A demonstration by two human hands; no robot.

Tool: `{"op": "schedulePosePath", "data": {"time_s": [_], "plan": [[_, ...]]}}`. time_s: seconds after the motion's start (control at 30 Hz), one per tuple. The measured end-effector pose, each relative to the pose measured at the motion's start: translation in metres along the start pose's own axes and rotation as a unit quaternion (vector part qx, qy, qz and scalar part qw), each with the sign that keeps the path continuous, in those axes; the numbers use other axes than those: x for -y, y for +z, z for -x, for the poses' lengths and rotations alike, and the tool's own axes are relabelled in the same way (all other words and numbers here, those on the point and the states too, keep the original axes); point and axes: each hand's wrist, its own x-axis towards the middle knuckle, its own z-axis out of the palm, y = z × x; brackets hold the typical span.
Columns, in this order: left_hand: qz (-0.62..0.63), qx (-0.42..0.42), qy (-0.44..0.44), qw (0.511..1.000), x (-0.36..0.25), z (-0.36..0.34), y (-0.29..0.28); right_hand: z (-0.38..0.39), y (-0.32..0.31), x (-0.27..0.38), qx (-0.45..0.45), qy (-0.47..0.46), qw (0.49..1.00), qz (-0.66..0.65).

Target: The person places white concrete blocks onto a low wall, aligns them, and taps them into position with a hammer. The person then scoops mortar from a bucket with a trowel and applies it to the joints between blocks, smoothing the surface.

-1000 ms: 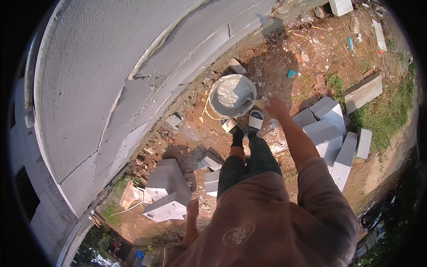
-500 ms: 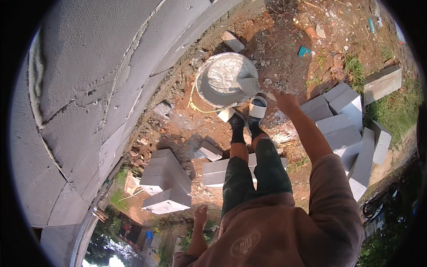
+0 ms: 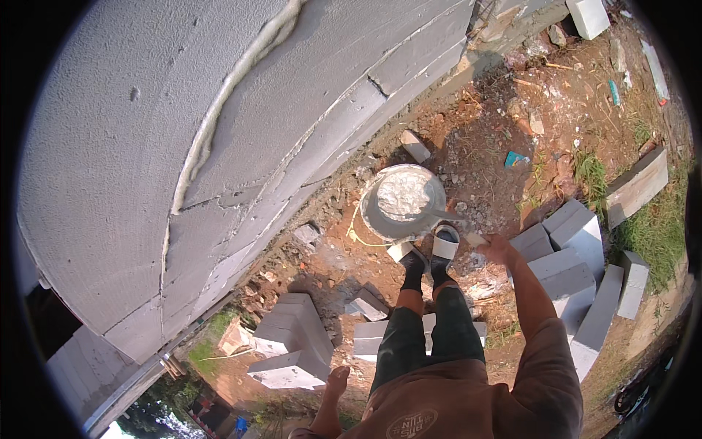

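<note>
A person looks straight down past their own brown shirt and dark trousers at reddish, rubble-strewn ground. Much of it is hard to make out: the fisheye view bends every edge, and the person's body hides the ground directly beneath them.

The landmark is a round grey bucket standing just ahead of the person's sandalled feet. It holds a pale, lumpy grey-white mix, filling it close to the rim. A thin tool handle rests across the bucket's right rim, its working end in the mix and too small to identify; it may be a trowel.

The right hand reaches forward, just right of the bucket and below it in the view, fingers curled around the outer end of that handle, though the grip itself is tiny and partly hidden. The left hand hangs low beside the left leg, well back from the bucket, and appears to hold nothing; whether its fingers are spread or closed cannot be told.

Left of the bucket rises a grey block wall with a pale mortar seam. Right of the bucket lies a stack of grey blocks; behind it, nearer the person's left, sits another pile of blocks.
</note>
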Motion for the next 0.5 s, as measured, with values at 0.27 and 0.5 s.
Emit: {"op": "schedulePosePath", "data": {"time_s": [0.27,0.5], "plan": [[0.006,-0.043,0.027,0.999,0.005,0.05,-0.051,0.156,0.018,0.079,-0.072,-0.104,0.888,-0.442],[-0.015,-0.049,0.181,0.982,0.043,-0.006,-0.09,0.187,-0.014,0.28,-0.249,-0.214,0.801,-0.501]]}}
